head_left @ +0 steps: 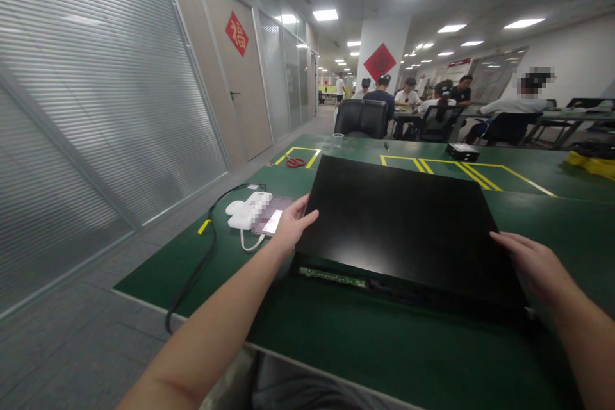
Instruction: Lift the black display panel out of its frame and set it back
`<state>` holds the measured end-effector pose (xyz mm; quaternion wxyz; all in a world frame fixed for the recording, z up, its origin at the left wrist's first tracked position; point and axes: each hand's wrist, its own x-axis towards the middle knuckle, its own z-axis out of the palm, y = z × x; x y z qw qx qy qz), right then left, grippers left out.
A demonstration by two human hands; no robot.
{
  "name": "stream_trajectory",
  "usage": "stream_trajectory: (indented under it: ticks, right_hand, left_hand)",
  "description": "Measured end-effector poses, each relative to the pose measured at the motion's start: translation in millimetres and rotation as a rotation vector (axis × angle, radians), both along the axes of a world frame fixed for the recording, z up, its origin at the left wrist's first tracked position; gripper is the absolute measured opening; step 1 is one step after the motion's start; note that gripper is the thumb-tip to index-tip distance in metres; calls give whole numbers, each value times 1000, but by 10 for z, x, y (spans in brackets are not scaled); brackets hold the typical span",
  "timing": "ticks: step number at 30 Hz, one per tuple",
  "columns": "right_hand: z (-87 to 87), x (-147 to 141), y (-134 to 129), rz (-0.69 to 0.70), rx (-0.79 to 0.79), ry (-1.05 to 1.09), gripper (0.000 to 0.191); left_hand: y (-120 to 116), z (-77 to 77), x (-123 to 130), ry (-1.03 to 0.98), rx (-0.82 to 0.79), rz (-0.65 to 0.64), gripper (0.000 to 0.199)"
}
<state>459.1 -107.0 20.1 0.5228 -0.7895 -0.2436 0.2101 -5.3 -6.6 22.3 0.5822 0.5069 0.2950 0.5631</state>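
A flat, glossy black screen panel [394,224] is held by its two side edges above the green table. My left hand [295,224] is closed on its left edge, thumb on top. My right hand [533,259] grips the right edge, fingertips on the rim and thumb out of sight. The panel is tilted, its far side raised. Under its near edge shows a dark casing with a green circuit board strip [332,277]. How far the panel and casing touch cannot be made out.
Left of the panel lie a phone [272,220], a white device [245,210] with a cable, and a black cord [214,237]. Further back are red-handled scissors [295,163], a clear cup [338,139], a black box [462,152] and yellow tape outlines. Several people sit beyond.
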Motion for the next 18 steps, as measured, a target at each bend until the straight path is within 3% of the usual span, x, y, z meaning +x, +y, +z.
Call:
stream_trajectory:
  ticks: [3,5,7,11,18]
  right_hand:
    - [144,-34,-82,52,110,350,38]
    - [213,-52,-149,141,213,471,35]
    - [265,-92,-209,98,236,553,27]
    - [352,-235,-272,-104,252,545,25]
    - [321,-224,-279,-8,372,519,25]
  left_hand:
    - [-13,40,-13,-36,-97,-2,63]
    - [-15,49,-18,-48,-141,-4,58]
    - [-6,42,-23,-44,-160,-4,55]
    - [45,-8,-36,3,-173,41,49]
    - [128,-126,-40,207,-159,168,42]
